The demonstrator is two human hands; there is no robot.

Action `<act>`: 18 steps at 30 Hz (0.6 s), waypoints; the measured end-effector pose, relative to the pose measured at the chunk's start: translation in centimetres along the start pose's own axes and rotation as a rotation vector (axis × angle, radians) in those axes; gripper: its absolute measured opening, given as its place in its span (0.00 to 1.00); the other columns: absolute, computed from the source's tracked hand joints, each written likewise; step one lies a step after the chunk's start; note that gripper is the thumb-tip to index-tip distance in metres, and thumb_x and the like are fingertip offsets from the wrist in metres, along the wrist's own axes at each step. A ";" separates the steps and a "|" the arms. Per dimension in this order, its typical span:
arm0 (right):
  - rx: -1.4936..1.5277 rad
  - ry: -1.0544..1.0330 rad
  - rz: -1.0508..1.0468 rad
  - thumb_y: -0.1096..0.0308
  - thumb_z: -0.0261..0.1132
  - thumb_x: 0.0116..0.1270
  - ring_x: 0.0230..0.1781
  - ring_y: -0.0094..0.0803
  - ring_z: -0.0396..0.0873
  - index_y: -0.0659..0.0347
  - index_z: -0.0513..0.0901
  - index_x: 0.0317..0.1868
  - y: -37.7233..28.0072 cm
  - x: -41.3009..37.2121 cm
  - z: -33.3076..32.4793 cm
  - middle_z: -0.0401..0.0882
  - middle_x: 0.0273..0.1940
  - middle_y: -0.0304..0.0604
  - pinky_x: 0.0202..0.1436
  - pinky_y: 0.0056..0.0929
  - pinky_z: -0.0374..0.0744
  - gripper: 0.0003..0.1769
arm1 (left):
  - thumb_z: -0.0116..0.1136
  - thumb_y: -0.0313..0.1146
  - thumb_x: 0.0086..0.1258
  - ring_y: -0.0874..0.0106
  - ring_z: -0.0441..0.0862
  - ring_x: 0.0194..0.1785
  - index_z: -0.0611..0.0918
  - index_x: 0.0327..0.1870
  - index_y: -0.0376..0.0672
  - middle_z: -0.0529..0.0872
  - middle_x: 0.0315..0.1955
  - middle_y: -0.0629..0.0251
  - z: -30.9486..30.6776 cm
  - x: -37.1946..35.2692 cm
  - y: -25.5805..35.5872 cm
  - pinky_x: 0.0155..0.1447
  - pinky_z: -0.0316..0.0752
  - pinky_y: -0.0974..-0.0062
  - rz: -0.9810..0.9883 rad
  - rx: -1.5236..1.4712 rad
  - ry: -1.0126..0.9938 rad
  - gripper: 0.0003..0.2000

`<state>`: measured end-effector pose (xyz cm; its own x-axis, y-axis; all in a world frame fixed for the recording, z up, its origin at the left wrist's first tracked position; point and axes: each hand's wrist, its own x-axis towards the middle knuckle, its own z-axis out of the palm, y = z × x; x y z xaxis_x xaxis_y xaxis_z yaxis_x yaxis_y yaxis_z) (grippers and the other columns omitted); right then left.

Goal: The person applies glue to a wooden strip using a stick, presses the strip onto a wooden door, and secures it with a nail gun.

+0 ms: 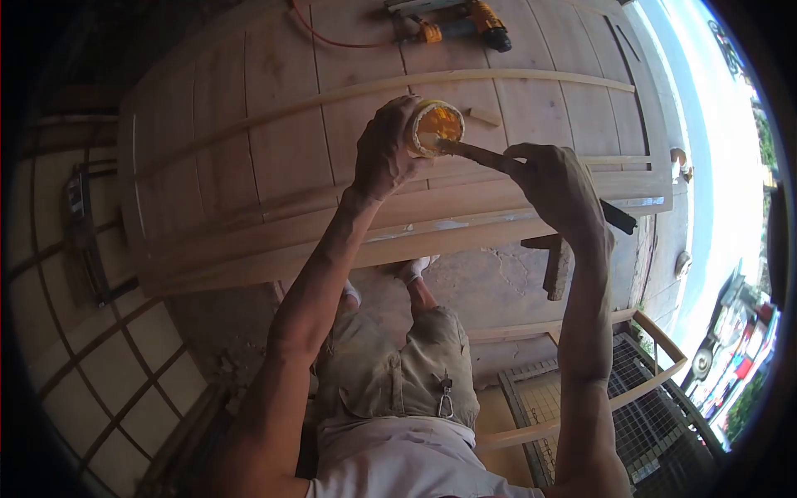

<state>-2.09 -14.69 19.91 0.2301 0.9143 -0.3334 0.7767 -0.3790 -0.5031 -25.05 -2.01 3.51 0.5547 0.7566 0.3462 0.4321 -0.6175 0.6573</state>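
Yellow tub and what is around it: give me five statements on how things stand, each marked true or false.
1. The left hand holds the yellow tub. True.
2. The stick-like tool in the right hand is well away from the tub. False: its far end is at the tub's mouth.
3. An orange-and-black power tool lies on the wooden panel. True.
4. The small wood block is gripped in the left hand. False: in this view it shows just right of the tub, in neither hand.
5. The inside of the tub shows orange-yellow. True.
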 end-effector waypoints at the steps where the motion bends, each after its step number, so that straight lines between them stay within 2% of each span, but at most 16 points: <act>1: -0.046 -0.008 -0.033 0.64 0.68 0.78 0.27 0.49 0.88 0.62 0.95 0.49 -2.0 -0.1 1.2 0.86 0.27 0.55 0.38 0.47 0.83 0.12 | 0.92 0.36 0.47 0.55 0.82 0.75 0.78 0.74 0.46 0.85 0.69 0.57 -1.8 -1.2 -1.2 0.78 0.79 0.56 0.056 0.025 0.006 0.48; 4: -0.080 0.027 -0.208 0.65 0.67 0.78 0.28 0.52 0.87 0.61 0.95 0.46 -7.3 0.7 5.4 0.88 0.28 0.56 0.38 0.48 0.83 0.12 | 0.92 0.36 0.48 0.54 0.80 0.78 0.77 0.76 0.46 0.84 0.71 0.57 -7.3 -4.6 -4.1 0.82 0.76 0.54 0.139 0.095 -0.046 0.49; 7: -0.067 0.038 -0.265 0.63 0.68 0.77 0.26 0.48 0.87 0.59 0.96 0.47 -11.3 0.8 8.2 0.87 0.27 0.52 0.36 0.45 0.82 0.12 | 0.92 0.37 0.48 0.54 0.80 0.78 0.77 0.76 0.46 0.84 0.71 0.57 -12.7 -7.8 -6.6 0.84 0.74 0.54 0.190 0.112 -0.091 0.49; 10: 0.027 -0.008 -0.294 0.63 0.70 0.76 0.23 0.38 0.85 0.58 0.97 0.48 -13.6 -0.2 10.8 0.84 0.24 0.49 0.34 0.41 0.81 0.12 | 0.93 0.37 0.48 0.55 0.81 0.77 0.78 0.75 0.47 0.85 0.70 0.58 -17.4 -10.8 -9.7 0.81 0.77 0.55 0.132 0.103 -0.060 0.48; 13: 0.209 -0.006 -0.254 0.62 0.72 0.76 0.23 0.26 0.81 0.58 0.97 0.53 -15.2 -1.5 15.2 0.84 0.25 0.42 0.31 0.35 0.80 0.13 | 0.92 0.37 0.51 0.55 0.83 0.74 0.78 0.74 0.48 0.86 0.69 0.58 -21.2 -13.1 -13.0 0.77 0.81 0.57 0.010 0.080 -0.037 0.46; 16: 0.535 0.032 0.005 0.60 0.72 0.79 0.24 0.21 0.79 0.60 0.96 0.57 -18.8 -3.7 18.4 0.86 0.27 0.39 0.30 0.30 0.79 0.16 | 0.89 0.38 0.56 0.56 0.85 0.71 0.77 0.73 0.48 0.87 0.66 0.58 -23.5 -14.6 -15.8 0.73 0.84 0.58 -0.213 -0.034 0.027 0.42; 18: 0.575 -0.014 0.087 0.56 0.73 0.80 0.25 0.19 0.78 0.62 0.94 0.60 -20.3 -4.4 21.8 0.88 0.30 0.36 0.29 0.27 0.78 0.20 | 0.85 0.42 0.61 0.57 0.87 0.68 0.77 0.73 0.45 0.87 0.63 0.57 -24.5 -15.2 -17.7 0.72 0.83 0.59 -0.222 -0.145 0.139 0.39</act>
<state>-31.61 -14.17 14.24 0.2680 0.8757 -0.4017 0.3115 -0.4733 -0.8240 -58.56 2.65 3.04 0.3510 0.8981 0.2651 0.4200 -0.4040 0.8126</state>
